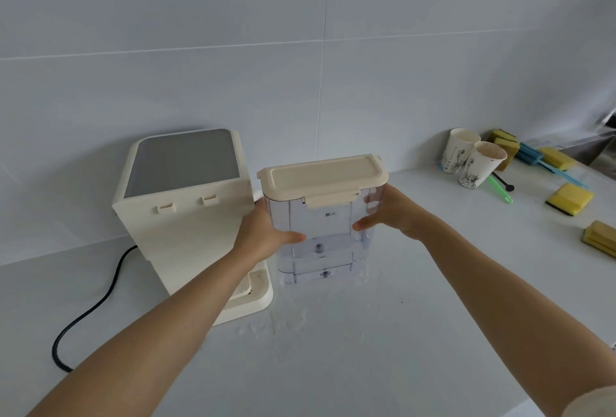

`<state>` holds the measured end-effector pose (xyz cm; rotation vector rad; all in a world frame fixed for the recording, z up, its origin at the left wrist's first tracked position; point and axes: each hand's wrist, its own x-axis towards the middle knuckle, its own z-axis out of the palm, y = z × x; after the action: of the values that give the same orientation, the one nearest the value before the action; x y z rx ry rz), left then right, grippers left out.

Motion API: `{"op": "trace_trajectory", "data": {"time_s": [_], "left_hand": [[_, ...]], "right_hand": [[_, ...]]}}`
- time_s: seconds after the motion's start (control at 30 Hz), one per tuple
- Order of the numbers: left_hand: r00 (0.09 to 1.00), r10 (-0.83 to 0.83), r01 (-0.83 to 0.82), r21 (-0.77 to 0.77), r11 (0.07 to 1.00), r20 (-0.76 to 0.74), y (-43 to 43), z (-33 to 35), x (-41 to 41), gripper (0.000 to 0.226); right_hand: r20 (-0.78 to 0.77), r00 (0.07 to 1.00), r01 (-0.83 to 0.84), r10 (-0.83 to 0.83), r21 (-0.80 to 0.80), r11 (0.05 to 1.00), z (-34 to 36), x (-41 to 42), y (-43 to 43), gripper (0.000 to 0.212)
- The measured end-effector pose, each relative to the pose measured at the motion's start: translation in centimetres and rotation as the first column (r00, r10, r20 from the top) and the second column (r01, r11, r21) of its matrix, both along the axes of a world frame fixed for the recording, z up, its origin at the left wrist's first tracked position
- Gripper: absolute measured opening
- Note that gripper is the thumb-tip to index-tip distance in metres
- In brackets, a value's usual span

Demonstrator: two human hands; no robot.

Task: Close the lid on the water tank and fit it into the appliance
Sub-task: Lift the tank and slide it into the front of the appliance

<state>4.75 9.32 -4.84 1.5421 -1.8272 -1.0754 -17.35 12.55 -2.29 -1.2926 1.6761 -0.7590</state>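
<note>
Water tank (pixel 321 236): clear, stiff plastic box with squared walls and stepped lower sections, capped by a cream lid (pixel 322 176) that lies flat on the rim with its front clasp folded down. You have it upright over the pale counter (pixel 333 366), just right of the appliance (pixel 186 213) and not yet in its seat; whether its base touches the counter you cannot tell. Your left hand (pixel 263 233) grasps its left wall, thumb across the front, and your right hand (pixel 391 213) grasps the right wall, fingers wrapped round the side. Handling: the walls look smooth and probably slick, more so since water appears spilled on the counter beneath; it looks close to empty, so likely light, but rigid and liable to crack if knocked. Take hold on the two side walls below the lid, not on the lid or clasp, which might pop open under load. Appliance: cream, hard-shelled, boxy, grey flat top panel, two small tabs on the facing side, a rounded base plate at its foot, black power cord (pixel 96 303) trailing left. Also present, well apart at right: two printed paper cups (pixel 466 163) and yellow sponges (pixel 568 198).
</note>
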Motion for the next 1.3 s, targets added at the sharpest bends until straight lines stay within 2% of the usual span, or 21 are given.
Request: {"op": "trace_trajectory", "data": {"time_s": [0.13, 0.3, 0.43, 0.53, 0.67, 0.77, 0.8, 0.87, 0.93, 1.03, 1.13, 1.23, 1.3], "left_hand": [[1.000, 0.026, -0.026, -0.015, 1.000, -0.002, 0.3, 2.0, 2.2, 0.073], [0.999, 0.034, -0.034, -0.047, 0.998, 0.008, 0.6, 4.4, 5.7, 0.060], [0.997, 0.079, -0.079, -0.031, 0.996, -0.001, 0.9, 5.9, 9.0, 0.066], [0.996, 0.092, -0.092, -0.025, 0.995, -0.010, 1.3, 6.8, 11.1, 0.040], [0.992, 0.121, -0.122, -0.045, 0.991, -0.034, 1.5, 7.6, 13.5, 0.041], [0.981, 0.192, -0.193, -0.021, 0.981, -0.007, 1.3, 7.5, 15.3, 0.033], [0.978, 0.211, -0.211, -0.011, 0.977, 0.005, 1.2, 7.3, 15.9, 0.034], [0.974, 0.225, -0.225, 0.028, 0.974, 0.017, 0.9, 6.9, 16.6, 0.054], [0.963, 0.268, -0.268, 0.022, 0.963, 0.004, 0.9, 6.6, 17.2, 0.035], [0.966, 0.258, -0.257, 0.030, 0.966, -0.018, 0.9, 6.2, 17.6, 0.031], [0.974, 0.225, -0.224, 0.045, 0.973, -0.017, 0.7, 5.9, 17.9, 0.051], [0.976, 0.215, -0.214, 0.040, 0.976, -0.024, 0.7, 5.4, 18.1, 0.047], [0.979, 0.202, -0.201, 0.036, 0.979, -0.030, 0.6, 5.1, 18.2, 0.052]], "right_hand": [[-0.014, 0.998, -0.054, 0.054, -0.040, 0.998, 1.8, 1.4, -0.4, 0.082], [-0.058, 0.992, -0.113, 0.109, -0.068, 0.991, 3.8, 4.0, -1.1, 0.087], [-0.050, 0.986, -0.161, 0.157, -0.099, 0.982, 4.7, 7.0, -1.7, 0.091], [-0.024, 0.983, -0.184, 0.182, -0.107, 0.977, 4.9, 9.3, -2.2, 0.093], [0.010, 0.976, -0.215, 0.217, -0.098, 0.972, 4.9, 12.0, -2.8, 0.092], [0.021, 0.972, -0.229, 0.233, -0.112, 0.967, 4.8, 13.8, -3.3, 0.096], [0.030, 0.971, -0.233, 0.239, -0.123, 0.965, 4.8, 14.3, -3.4, 0.097], [0.059, 0.967, -0.237, 0.247, -0.140, 0.961, 4.5, 15.1, -3.6, 0.094], [0.105, 0.962, -0.236, 0.253, -0.152, 0.960, 4.3, 15.8, -3.7, 0.082], [0.163, 0.957, -0.217, 0.240, -0.152, 0.964, 3.5, 16.5, -3.8, 0.078], [0.185, 0.956, -0.203, 0.229, -0.149, 0.968, 2.8, 17.1, -3.9, 0.073], [0.183, 0.961, -0.181, 0.206, -0.145, 0.973, 2.0, 17.4, -3.9, 0.072], [0.177, 0.965, -0.168, 0.192, -0.141, 0.976, 1.6, 17.5, -3.9, 0.074]]}}
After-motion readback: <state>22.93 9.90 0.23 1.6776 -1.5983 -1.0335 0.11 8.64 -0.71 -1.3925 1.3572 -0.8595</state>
